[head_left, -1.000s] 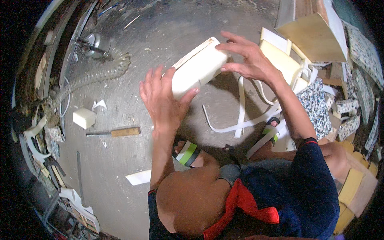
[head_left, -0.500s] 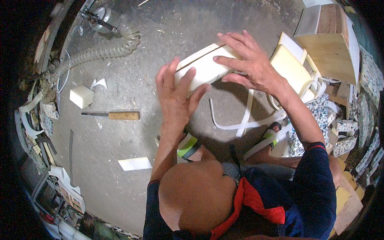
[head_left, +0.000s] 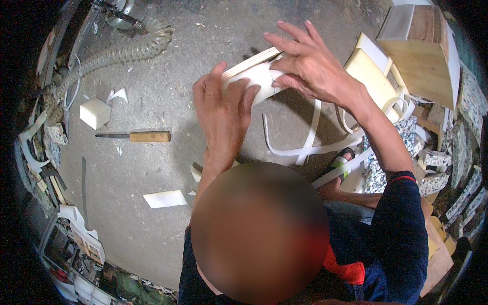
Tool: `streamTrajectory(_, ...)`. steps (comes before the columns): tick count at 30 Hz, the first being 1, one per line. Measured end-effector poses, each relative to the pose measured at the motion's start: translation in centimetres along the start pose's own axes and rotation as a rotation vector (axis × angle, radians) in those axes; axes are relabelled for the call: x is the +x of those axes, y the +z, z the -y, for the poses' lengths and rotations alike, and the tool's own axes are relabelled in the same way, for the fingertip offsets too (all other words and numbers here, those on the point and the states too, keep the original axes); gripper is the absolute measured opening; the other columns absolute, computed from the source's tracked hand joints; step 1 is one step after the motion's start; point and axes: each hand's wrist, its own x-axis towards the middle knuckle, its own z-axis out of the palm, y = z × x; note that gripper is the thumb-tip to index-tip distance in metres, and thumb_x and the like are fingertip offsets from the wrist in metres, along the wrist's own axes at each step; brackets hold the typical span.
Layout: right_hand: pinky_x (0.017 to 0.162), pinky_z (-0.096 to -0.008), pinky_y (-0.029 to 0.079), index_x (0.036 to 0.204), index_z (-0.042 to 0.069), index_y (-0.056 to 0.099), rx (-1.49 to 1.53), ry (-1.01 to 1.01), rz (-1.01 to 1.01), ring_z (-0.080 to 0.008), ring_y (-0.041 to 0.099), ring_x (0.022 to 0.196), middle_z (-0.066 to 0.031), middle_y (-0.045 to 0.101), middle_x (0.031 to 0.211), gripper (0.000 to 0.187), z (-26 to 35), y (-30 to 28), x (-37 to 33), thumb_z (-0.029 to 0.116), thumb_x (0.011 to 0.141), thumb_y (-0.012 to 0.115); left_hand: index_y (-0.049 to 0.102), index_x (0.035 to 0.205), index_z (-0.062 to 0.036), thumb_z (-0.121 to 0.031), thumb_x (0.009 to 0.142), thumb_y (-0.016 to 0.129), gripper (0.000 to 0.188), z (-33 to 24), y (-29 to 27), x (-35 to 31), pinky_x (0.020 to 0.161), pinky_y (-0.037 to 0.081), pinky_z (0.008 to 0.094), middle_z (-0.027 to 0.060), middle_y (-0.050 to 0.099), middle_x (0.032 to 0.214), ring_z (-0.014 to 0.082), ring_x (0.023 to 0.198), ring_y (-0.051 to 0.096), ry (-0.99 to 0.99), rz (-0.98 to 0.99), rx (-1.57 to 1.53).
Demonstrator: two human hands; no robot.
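A white foam piece (head_left: 262, 81) with a pale wooden strip (head_left: 249, 62) along its far edge is held up above the floor. My left hand (head_left: 221, 109) grips its left end, with the thumb and a finger pressed on the foam face and other fingers over the far edge. At its right end, my right hand (head_left: 317, 71) pinches the foam with thumb and finger, while its other fingers stretch out past the far edge. My hands cover both ends of the piece.
A wooden-handled knife (head_left: 150, 136) lies left on the floor, near a cream foam block (head_left: 95, 114) and a flat white offcut (head_left: 165, 199). A coiled hose (head_left: 127, 60) runs at far left. White strips (head_left: 307, 151), yellow foam (head_left: 373, 73) and a box-shaped wooden piece (head_left: 419, 56) stand right.
The foam piece has tilted, so less of its white face shows. The right fingers have lifted and spread, with thumb and finger closer together. The left fingers have curled more. The view has shifted slightly.
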Motion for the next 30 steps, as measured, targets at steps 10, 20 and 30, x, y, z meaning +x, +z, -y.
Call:
streamTrajectory(10,0.114,-0.0668,0.028,0.092,0.011,0.076,0.066,0.178,0.05,-0.0353,0.049,0.136,-0.0119,0.064,0.134,0.033,-0.1,0.7,1.6,0.044,0.083,0.075,0.065,0.104,-0.0102,-0.023,0.086,0.077,0.025,0.1,0.2,1.0,0.088,0.046,0.0446,0.0101,0.066,0.108,0.0318,0.099,0.057,-0.061,-0.017,0.022)
streamTrajectory(20,0.118,-0.0473,0.036,0.138,0.015,0.056,0.456,0.27,-0.13,-0.0318,0.044,0.143,-0.0128,0.051,0.151,0.08,-4.5,-2.1,-2.7,0.033,0.069,0.09,0.062,0.125,-0.0055,-0.03,0.085,0.076,0.049,0.6,-0.5,2.2,0.098,0.043,0.0461,0.0173,0.067,0.115,0.0374,0.108,0.057,-0.163,0.135,-0.031)
streamTrajectory(30,0.115,-0.0464,0.041,0.136,0.016,0.063,0.402,0.223,-0.198,-0.0359,0.046,0.141,-0.0178,0.047,0.154,0.06,-4.0,-1.0,-4.3,0.028,0.081,0.082,0.058,0.131,-0.0132,-0.035,0.081,0.081,0.06,1.9,-0.7,0.5,0.108,0.036,0.0542,0.019,0.052,0.143,0.0435,0.129,0.046,0.085,0.074,-0.187)
